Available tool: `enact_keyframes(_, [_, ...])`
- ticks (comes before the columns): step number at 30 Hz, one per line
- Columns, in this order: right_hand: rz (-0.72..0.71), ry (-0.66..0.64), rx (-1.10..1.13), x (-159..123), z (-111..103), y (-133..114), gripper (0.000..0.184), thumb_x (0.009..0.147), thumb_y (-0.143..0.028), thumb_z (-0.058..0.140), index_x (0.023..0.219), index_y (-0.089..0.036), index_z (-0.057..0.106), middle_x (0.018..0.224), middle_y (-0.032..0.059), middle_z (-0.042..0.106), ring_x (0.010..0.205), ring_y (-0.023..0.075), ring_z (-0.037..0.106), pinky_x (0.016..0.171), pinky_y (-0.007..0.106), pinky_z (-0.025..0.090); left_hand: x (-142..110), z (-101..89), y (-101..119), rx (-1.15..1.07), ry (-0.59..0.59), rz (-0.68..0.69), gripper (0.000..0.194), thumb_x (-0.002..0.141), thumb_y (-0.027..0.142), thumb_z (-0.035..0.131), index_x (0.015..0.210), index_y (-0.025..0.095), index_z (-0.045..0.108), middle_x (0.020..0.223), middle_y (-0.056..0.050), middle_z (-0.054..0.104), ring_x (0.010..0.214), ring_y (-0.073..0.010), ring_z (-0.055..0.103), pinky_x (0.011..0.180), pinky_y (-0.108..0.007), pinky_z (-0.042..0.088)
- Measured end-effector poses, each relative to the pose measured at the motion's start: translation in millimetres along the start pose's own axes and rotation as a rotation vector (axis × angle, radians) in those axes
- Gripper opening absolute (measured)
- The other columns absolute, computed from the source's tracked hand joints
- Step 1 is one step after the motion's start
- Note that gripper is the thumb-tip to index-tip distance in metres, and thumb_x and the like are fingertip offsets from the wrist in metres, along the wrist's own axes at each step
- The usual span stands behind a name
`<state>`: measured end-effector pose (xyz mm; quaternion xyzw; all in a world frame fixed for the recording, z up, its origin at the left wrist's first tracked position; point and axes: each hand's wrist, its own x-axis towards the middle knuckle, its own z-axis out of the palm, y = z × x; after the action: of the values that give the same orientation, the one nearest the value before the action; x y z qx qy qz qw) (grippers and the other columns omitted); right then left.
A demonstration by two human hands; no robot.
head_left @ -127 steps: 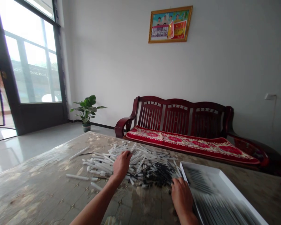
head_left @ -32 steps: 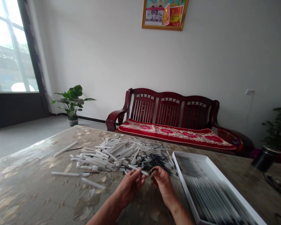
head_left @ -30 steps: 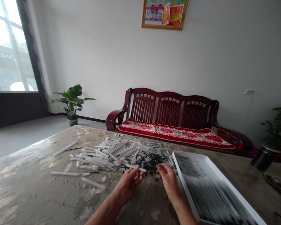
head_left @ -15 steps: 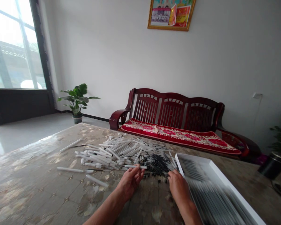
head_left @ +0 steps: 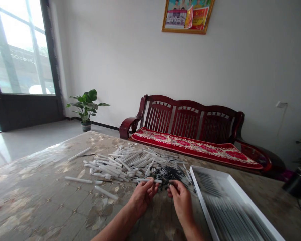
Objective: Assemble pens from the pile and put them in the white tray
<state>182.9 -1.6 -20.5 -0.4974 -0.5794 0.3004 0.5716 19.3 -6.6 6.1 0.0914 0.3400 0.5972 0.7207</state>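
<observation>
My left hand (head_left: 142,195) pinches a white pen barrel (head_left: 148,180) that lies across its fingertips. My right hand (head_left: 180,198) is curled just to the right of it, fingertips pinched on a small dark piece that I cannot make out. Both hands hover over the patterned table (head_left: 40,197), at the near edge of a heap of white pen barrels (head_left: 125,162) and a smaller heap of black pen parts (head_left: 169,174).
A white tray (head_left: 225,180) with rows of dark pens sits at the right on the table. Loose white barrels (head_left: 77,180) lie to the left of the heap. Behind the table stands a red wooden bench (head_left: 190,134); a potted plant (head_left: 86,105) is by the window.
My right hand has come back from the black parts near the tray toward my left hand. The left hand keeps holding the white barrel.
</observation>
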Motion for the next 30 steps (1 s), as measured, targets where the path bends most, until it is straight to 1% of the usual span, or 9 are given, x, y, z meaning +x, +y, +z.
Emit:
enact_keyframes(2, [0.126,0.003,0.178,-4,9,-6,0.03,0.077,-0.047,0.063,0.089,-0.019,0.064,0.079,0.0082,0.074,0.066,0.0239,0.071,0.053,0.031,0.057,-1,0.7,-1,-0.004,0.004,0.005,0.011,0.085,0.003,0.061,0.08,0.013,0.058,0.067,-0.004,0.071,0.062,-0.0128,0.072,0.058,-0.016,0.058])
enact_keyframes(4, [0.181,0.007,0.254,-7,13,-11,0.032,0.074,-0.047,0.066,0.09,-0.019,0.064,0.08,0.0078,0.074,0.07,0.0246,0.071,0.054,0.031,0.057,-2,1.3,-2,-0.008,0.003,0.006,0.011,0.084,0.003,0.062,0.08,0.013,0.059,0.066,-0.004,0.071,0.062,-0.0128,0.072,0.059,-0.016,0.058])
enact_keyframes(9, [0.179,0.053,0.242,-8,13,-16,0.032,0.07,-0.045,0.07,0.088,-0.019,0.067,0.078,0.0055,0.072,0.069,0.0212,0.068,0.052,0.027,0.053,-1,1.2,-4,0.0,-0.009,0.002,0.012,0.082,0.002,0.064,0.08,0.013,0.06,0.07,-0.006,0.073,0.062,-0.0133,0.072,0.061,-0.018,0.059])
enact_keyframes(13, [0.219,0.061,0.274,-8,14,-17,0.033,0.065,-0.045,0.073,0.085,-0.019,0.068,0.075,0.0044,0.071,0.066,0.02,0.066,0.051,0.026,0.052,-1,0.5,-6,0.027,-0.035,-0.005,0.011,0.082,0.001,0.063,0.081,0.012,0.06,0.07,-0.008,0.073,0.062,-0.0141,0.072,0.061,-0.019,0.059])
enact_keyframes(18, [0.236,0.054,0.289,-10,17,-17,0.032,0.066,-0.044,0.073,0.084,-0.019,0.069,0.076,0.004,0.072,0.064,0.0195,0.065,0.047,0.024,0.049,-1,0.2,-6,0.055,-0.054,0.001,0.012,0.081,0.001,0.065,0.08,0.012,0.06,0.07,-0.007,0.073,0.061,-0.0126,0.071,0.062,-0.019,0.059])
enact_keyframes(20, [0.212,0.055,0.255,-9,17,-14,0.03,0.067,-0.044,0.072,0.083,-0.019,0.07,0.074,0.004,0.072,0.063,0.0198,0.065,0.047,0.024,0.049,-1,-0.3,-6,0.07,-0.06,0.005,0.012,0.08,0.002,0.066,0.08,0.013,0.06,0.069,-0.006,0.073,0.06,-0.0119,0.071,0.063,-0.019,0.058])
enact_keyframes(23, [0.13,0.06,0.121,-9,15,-7,0.028,0.07,-0.045,0.069,0.082,-0.019,0.071,0.073,0.0049,0.073,0.062,0.0204,0.065,0.049,0.026,0.049,0,-2.0,-7,0.092,-0.075,0.018,0.014,0.077,0.004,0.071,0.079,0.013,0.061,0.069,-0.005,0.073,0.061,-0.0123,0.071,0.063,-0.019,0.058])
enact_keyframes(28, [-0.119,0.028,-0.176,-8,8,-3,0.023,0.082,-0.04,0.058,0.085,-0.021,0.07,0.082,0.0067,0.074,0.076,0.0211,0.068,0.07,0.028,0.052,2,-5.4,-11,0.124,-0.103,0.083,0.024,0.064,0.012,0.084,0.077,0.014,0.063,0.068,-0.003,0.073,0.064,-0.0137,0.07,0.063,-0.022,0.058])
enact_keyframes(30, [-0.18,0.008,-0.271,-9,6,-6,0.023,0.086,-0.039,0.055,0.087,-0.021,0.069,0.083,0.0067,0.073,0.077,0.0202,0.068,0.071,0.027,0.05,3,-5.9,-12,0.131,-0.114,0.111,0.032,0.057,0.018,0.089,0.076,0.015,0.064,0.068,-0.002,0.073,0.064,-0.0138,0.07,0.063,-0.022,0.058])
